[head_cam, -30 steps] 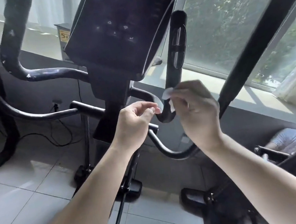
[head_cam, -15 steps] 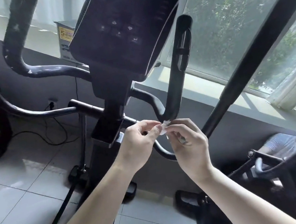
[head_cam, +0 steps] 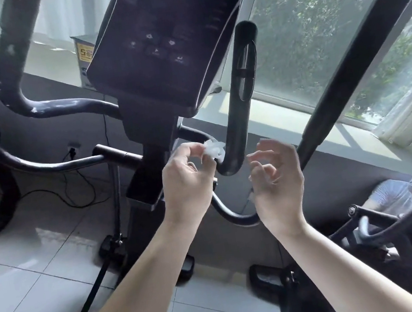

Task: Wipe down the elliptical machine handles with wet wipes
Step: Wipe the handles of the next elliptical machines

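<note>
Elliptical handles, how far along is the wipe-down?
Done: no handle shows as clearly wiped. In hand: the left hand has the crumpled wipe in its grip beside the bend of the right handle; the right hand is open, empty. Left: the left handle shows white flecks, so it likely needs wiping.

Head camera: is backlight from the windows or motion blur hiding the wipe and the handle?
Head view: strong backlight from the windows turns the black console and black curved handle into dark silhouettes with little surface detail. The crumpled white wet wipe, pinched by the left hand, reads clearly. The empty right hand looks slightly soft.
</note>
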Demonstrator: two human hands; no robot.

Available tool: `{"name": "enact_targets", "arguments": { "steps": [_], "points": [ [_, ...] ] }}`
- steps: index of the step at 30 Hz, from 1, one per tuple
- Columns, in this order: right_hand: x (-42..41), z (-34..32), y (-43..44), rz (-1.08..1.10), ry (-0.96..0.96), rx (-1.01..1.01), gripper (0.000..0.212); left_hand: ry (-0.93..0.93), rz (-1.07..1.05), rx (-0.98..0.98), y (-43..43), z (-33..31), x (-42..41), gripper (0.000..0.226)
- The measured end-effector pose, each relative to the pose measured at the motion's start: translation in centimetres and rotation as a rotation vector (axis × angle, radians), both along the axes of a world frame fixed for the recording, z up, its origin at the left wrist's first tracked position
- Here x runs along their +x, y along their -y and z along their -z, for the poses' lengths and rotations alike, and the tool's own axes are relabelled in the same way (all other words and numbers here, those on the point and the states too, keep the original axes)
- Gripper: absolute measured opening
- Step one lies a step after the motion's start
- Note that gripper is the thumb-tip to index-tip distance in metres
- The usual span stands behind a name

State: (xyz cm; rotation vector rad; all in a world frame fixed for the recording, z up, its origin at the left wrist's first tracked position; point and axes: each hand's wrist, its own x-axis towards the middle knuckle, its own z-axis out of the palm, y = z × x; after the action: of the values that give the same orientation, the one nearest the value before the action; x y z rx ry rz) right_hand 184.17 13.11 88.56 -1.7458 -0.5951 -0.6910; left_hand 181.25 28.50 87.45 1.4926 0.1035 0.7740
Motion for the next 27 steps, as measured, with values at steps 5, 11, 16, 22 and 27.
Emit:
{"name": "enact_targets", "arguments": {
  "steps": [5, 11, 16, 22, 27],
  "points": [
    [0.6, 0.3, -0.1, 0.005, -0.055, -0.002, 0.048, 0.049, 0.066, 0.141, 0.8, 0.3, 1.1, 0.021],
    [0.8, 0.6, -0.2, -0.018, -0.063, -0.005, 0.048, 0.109, -0.054, 0.276, 0.7, 2.1, 1.7, 0.009],
    [1.2, 1.8, 0.2, -0.029, -0.123, -0.021, 0.044, 0.099, -0.076, 0.379, 1.3, 5.3, 2.1, 0.012],
    [2.0, 2.0, 0.8, -0.069, -0.146, -0.027, 0.042, 0.145, -0.07, 0.055, 2.1, 2.8, 1.6, 0.007],
    [2.8, 1.7, 1.3, -0.109, -0.129, -0.012, 0.043, 0.311, -0.147, 0.25, 2.5, 3.1, 1.9, 0.009]
  ]
}}
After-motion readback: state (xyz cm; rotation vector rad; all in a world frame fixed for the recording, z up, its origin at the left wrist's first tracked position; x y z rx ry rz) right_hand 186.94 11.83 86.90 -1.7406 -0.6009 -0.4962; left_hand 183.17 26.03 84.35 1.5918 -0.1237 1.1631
